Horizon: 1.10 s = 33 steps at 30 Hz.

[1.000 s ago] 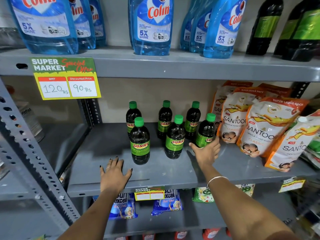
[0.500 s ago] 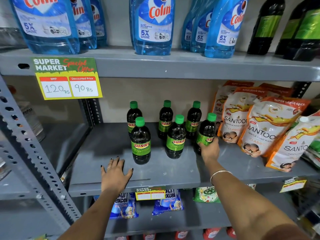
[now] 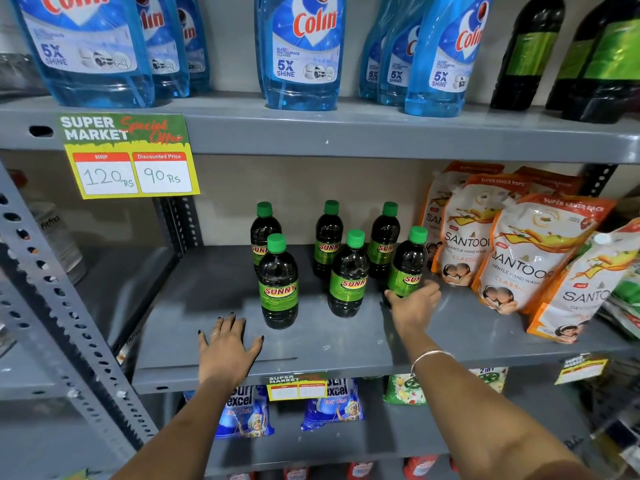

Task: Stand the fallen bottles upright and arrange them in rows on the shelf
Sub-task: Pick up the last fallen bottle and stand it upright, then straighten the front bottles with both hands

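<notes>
Compared with the earlier frames, the right hand (image 3: 414, 301) had slid down from the label to the base of the front-right bottle (image 3: 408, 268), and that bottle stood a little straighter; the left hand (image 3: 227, 344) had stayed flat on the shelf (image 3: 346, 344).

All six dark, green-capped bottles stood on the middle shelf in two rows of three: a far row against the back wall and a near row offset to the right. None lay fallen. The front-left bottle (image 3: 278, 285) and the front-middle bottle (image 3: 348, 277) were upright and untouched. The front-right bottle leaned slightly to the right, just beside the hand-wash pouches (image 3: 519, 258).

The right hand's fingers were loosely spread about the foot of this bottle, thumb on its left side; whether they gripped it firmly could not be told. The left hand was open, palm down, holding nothing, near the front-left bottle.

The step in hand appeared to be the final seating of the last bottle. To do it well, the base should be pressed flat onto the shelf and nudged left, into line with its two neighbours and clear of the pouches, with the release made only once the lean has gone. A low grip suits this, since pushing higher up could tip it.
</notes>
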Tool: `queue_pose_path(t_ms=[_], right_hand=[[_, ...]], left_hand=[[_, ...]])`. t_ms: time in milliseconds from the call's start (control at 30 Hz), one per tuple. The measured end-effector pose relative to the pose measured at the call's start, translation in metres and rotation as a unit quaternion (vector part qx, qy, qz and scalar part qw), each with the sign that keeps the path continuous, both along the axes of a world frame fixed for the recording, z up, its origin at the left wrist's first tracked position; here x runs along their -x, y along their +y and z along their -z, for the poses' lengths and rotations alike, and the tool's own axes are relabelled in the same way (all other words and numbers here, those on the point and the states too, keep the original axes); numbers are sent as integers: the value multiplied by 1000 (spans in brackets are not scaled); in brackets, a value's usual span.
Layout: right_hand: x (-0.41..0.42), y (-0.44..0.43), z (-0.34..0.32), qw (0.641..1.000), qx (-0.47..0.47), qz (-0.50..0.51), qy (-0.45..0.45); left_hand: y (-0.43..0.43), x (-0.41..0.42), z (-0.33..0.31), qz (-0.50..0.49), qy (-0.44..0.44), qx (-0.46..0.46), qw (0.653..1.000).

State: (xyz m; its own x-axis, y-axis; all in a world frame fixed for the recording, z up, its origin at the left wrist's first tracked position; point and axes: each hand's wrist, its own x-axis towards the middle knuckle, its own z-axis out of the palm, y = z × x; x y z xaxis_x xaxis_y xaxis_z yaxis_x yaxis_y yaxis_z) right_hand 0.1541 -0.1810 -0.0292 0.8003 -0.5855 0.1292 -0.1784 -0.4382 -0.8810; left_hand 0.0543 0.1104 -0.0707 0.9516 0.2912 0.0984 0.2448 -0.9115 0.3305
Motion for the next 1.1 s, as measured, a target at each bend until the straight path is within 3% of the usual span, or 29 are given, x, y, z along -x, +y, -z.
queue_pose_path(t_ms=[100, 200, 333, 467, 667, 1100], right_hand=[[15, 18, 13, 1000, 10, 14, -22], [22, 38, 21, 998, 7, -60, -37], [18, 57, 22, 986, -3, -169, -19], [11, 65, 17, 980, -34, -198, 0], [5, 77, 20, 985, -39, -169, 4], [15, 96, 10, 980, -49, -192, 19]], left_hand=[[-7, 1, -6, 1, -36, 30, 999], [-24, -4, -14, -4, -70, 145, 987], [-55, -19, -22, -14, -108, 298, 948], [-73, -37, -28, -89, -137, 386, 908], [-82, -54, -24, -147, -166, 386, 896], [-41, -42, -33, -127, -179, 386, 896]])
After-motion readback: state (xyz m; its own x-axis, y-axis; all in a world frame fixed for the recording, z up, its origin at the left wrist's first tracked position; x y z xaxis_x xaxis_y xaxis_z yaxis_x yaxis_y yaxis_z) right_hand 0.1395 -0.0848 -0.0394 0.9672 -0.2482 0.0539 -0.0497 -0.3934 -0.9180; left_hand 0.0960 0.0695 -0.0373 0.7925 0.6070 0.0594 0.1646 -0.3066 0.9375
